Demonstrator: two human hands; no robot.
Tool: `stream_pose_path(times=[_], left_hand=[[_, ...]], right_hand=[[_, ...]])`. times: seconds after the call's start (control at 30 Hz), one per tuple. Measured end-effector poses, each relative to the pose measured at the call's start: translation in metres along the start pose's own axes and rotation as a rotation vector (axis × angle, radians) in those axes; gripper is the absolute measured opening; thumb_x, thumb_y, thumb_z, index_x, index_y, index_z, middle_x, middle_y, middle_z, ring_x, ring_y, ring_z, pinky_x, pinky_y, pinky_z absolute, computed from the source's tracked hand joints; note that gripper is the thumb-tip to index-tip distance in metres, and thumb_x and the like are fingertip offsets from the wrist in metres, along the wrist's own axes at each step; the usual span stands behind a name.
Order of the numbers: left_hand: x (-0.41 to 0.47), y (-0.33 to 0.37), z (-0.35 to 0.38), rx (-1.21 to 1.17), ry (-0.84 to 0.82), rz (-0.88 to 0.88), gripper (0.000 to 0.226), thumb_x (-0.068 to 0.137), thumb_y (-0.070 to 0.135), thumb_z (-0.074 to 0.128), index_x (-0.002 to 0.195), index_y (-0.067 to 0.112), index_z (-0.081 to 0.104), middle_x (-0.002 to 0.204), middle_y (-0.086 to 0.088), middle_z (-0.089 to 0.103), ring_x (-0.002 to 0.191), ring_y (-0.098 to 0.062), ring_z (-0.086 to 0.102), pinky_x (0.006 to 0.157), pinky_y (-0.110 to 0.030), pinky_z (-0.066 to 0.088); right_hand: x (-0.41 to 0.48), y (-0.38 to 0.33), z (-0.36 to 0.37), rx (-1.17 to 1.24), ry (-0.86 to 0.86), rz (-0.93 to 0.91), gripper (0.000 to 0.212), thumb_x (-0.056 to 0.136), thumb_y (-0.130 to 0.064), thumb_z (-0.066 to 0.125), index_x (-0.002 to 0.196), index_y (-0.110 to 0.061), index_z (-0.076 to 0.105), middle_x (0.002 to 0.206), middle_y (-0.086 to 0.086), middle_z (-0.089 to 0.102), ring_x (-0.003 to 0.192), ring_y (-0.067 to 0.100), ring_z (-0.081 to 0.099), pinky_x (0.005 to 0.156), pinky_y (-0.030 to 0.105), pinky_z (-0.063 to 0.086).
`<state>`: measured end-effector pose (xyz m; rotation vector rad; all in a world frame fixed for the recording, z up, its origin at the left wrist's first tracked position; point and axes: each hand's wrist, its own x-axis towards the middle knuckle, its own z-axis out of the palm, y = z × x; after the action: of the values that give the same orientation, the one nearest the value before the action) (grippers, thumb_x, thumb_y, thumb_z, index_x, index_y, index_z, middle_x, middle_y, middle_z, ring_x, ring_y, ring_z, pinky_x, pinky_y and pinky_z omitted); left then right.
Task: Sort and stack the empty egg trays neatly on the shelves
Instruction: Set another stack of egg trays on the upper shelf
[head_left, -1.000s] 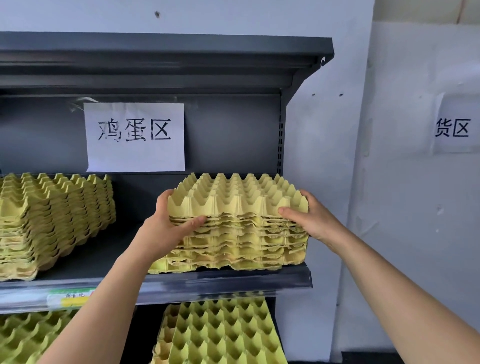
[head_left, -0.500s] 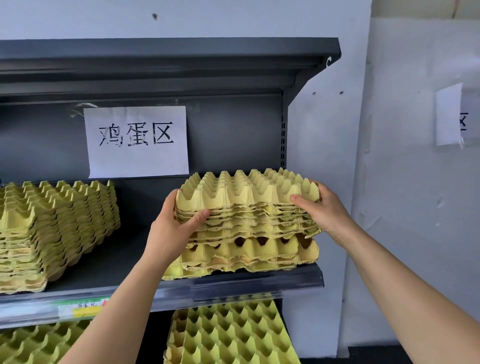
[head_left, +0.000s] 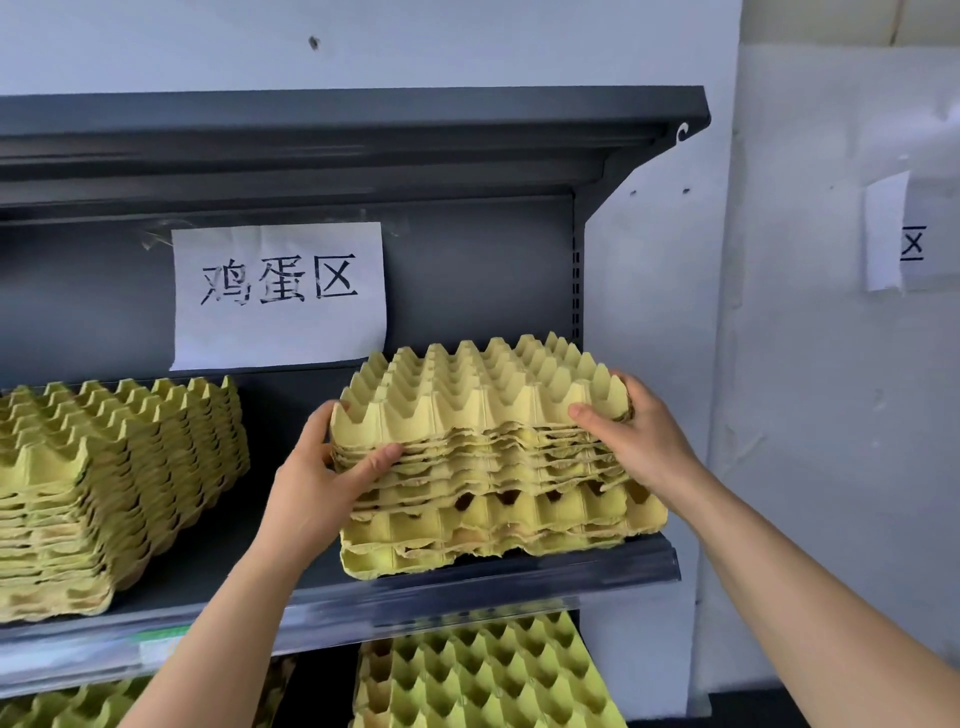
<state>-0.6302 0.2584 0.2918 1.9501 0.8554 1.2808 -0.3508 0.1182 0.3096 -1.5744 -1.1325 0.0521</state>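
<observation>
On the shelf (head_left: 467, 597), right end, sits the stack (head_left: 498, 467) of yellow egg trays, front edge at the lip. My left hand (head_left: 317, 483) wraps the upper trays at their left side, thumb across the front, fingers behind. My right hand (head_left: 639, 441) clamps the right corner the same way. Upper trays sit crooked over the bottom two, gaps showing. Looks like moulded pulp: light and stiff enough as a bundle, but I reckon the edges crumple and tear. Best hold is opposite sides, low on the bundle, squeezing gently. Another pile (head_left: 104, 493) rests well apart at the left, and lower trays (head_left: 483, 675) lie beneath.
</observation>
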Motion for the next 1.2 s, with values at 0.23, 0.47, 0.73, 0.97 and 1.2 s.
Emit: stream_pose_path(times=[0.23, 0.47, 0.73, 0.97, 1.2], left_hand=[[-0.006, -0.011, 0.004, 0.044, -0.024, -0.024, 0.068, 0.074, 0.051, 0.071, 0.132, 0.039, 0.037, 0.102, 0.018, 0.065, 0.086, 0.003, 0.062, 0.066, -0.019, 0.048], [-0.006, -0.011, 0.008, 0.027, -0.087, -0.065, 0.070, 0.082, 0.046, 0.068, 0.135, 0.032, 0.025, 0.103, 0.012, 0.063, 0.087, -0.009, 0.065, 0.071, -0.029, 0.053], [-0.009, -0.006, 0.005, 0.045, 0.036, -0.026, 0.065, 0.082, 0.044, 0.068, 0.135, 0.030, 0.033, 0.096, 0.024, 0.058, 0.072, 0.017, 0.058, 0.055, -0.011, 0.041], [-0.004, -0.015, 0.000, 0.028, 0.011, -0.001, 0.068, 0.079, 0.049, 0.068, 0.136, 0.036, 0.033, 0.104, 0.027, 0.056, 0.089, 0.012, 0.056, 0.066, -0.012, 0.041], [-0.006, -0.034, 0.004, 0.062, -0.068, -0.039, 0.091, 0.058, 0.085, 0.059, 0.132, 0.045, 0.024, 0.127, 0.004, 0.048, 0.113, -0.019, 0.052, 0.093, -0.047, 0.050]], right_hand=[[-0.006, 0.007, 0.006, -0.017, -0.077, 0.072, 0.072, 0.084, -0.044, 0.067, 0.141, -0.026, 0.026, 0.120, -0.014, 0.043, 0.111, 0.009, 0.044, 0.091, 0.027, 0.035], [0.001, 0.005, 0.007, 0.029, -0.125, 0.143, 0.078, 0.079, -0.047, 0.071, 0.140, -0.029, 0.025, 0.134, -0.006, 0.048, 0.119, 0.017, 0.049, 0.102, 0.037, 0.039], [-0.001, -0.009, 0.009, -0.059, -0.010, 0.034, 0.078, 0.078, -0.055, 0.068, 0.140, -0.024, 0.033, 0.137, -0.005, 0.049, 0.118, 0.014, 0.049, 0.096, 0.032, 0.041], [-0.010, 0.000, 0.018, -0.112, -0.039, 0.079, 0.076, 0.080, -0.061, 0.061, 0.137, -0.023, 0.029, 0.133, -0.001, 0.051, 0.111, 0.019, 0.054, 0.091, 0.036, 0.045], [-0.005, 0.007, 0.012, -0.173, -0.168, 0.178, 0.076, 0.080, -0.058, 0.062, 0.134, -0.024, 0.021, 0.138, 0.006, 0.044, 0.115, 0.021, 0.050, 0.097, 0.040, 0.043]])
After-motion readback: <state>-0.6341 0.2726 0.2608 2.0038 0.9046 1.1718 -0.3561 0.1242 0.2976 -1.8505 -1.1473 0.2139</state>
